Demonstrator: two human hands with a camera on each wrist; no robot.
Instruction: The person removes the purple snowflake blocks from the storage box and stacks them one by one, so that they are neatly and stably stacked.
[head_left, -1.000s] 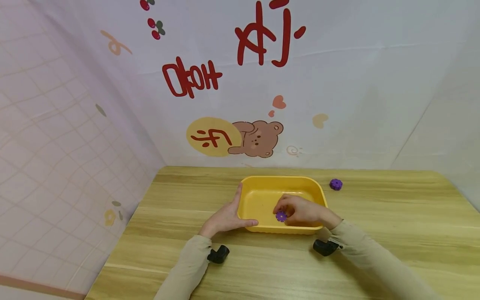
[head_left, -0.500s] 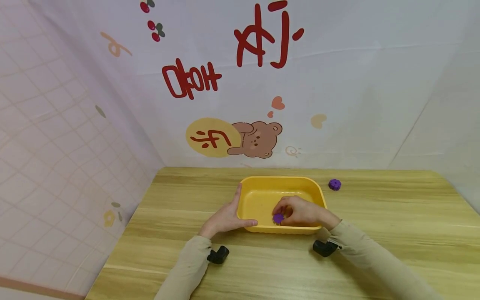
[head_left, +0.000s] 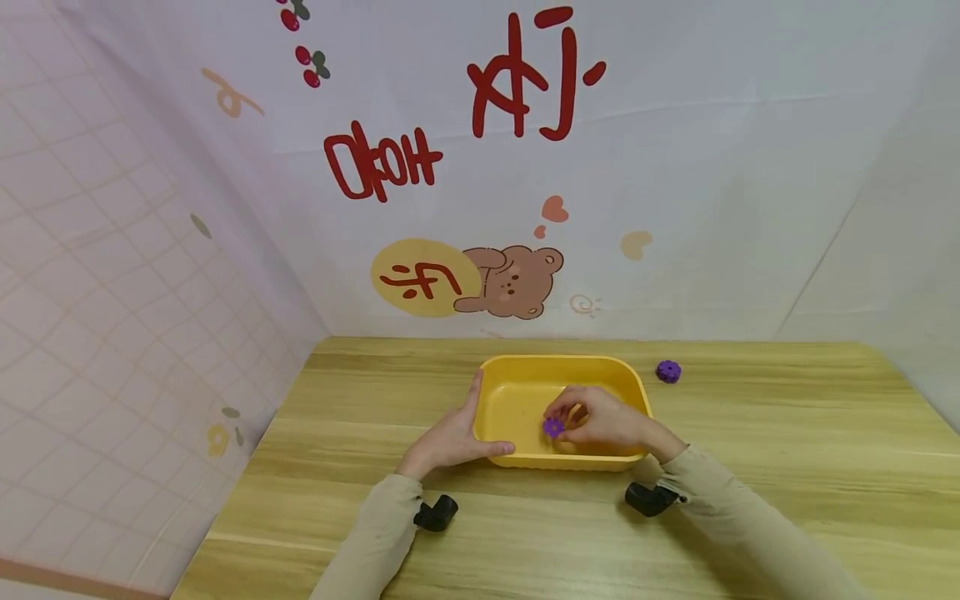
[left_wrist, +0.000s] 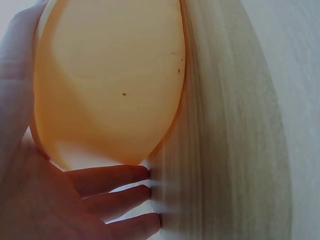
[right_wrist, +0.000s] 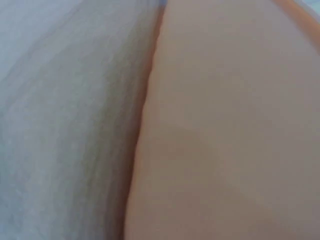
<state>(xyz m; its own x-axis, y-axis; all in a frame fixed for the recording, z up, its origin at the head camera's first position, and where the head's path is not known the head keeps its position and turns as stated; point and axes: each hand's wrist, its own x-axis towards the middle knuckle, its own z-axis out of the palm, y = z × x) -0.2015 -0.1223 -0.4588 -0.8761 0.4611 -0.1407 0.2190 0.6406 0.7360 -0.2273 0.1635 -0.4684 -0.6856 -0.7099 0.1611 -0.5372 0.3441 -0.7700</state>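
In the head view a yellow plastic basin (head_left: 510, 408) stands on the wooden table. Inside it, my right hand (head_left: 600, 421) pinches a purple flower-shaped disc (head_left: 553, 427) between thumb and fingertips. My left hand (head_left: 448, 436) rests against the basin's left end, thumb laid straight along the front rim and fingers up the side. From the left wrist, its fingers (left_wrist: 117, 177) reach past the basin's end wall, their tips at the tabletop. The right wrist view shows just the basin's outer wall (right_wrist: 215, 125), with hand and disc out of sight.
Further purple flower-shaped discs (head_left: 668, 372), apparently stacked, lie on the table (head_left: 757, 417) just right of the basin's far corner. A printed white cloth backdrop (head_left: 712, 183) rises behind the table's far edge, and another hangs to the left.
My right hand has shifted the purple disc slightly left inside the basin, then up a little, and the disc's face has turned. The left hand and the basin have stayed put.
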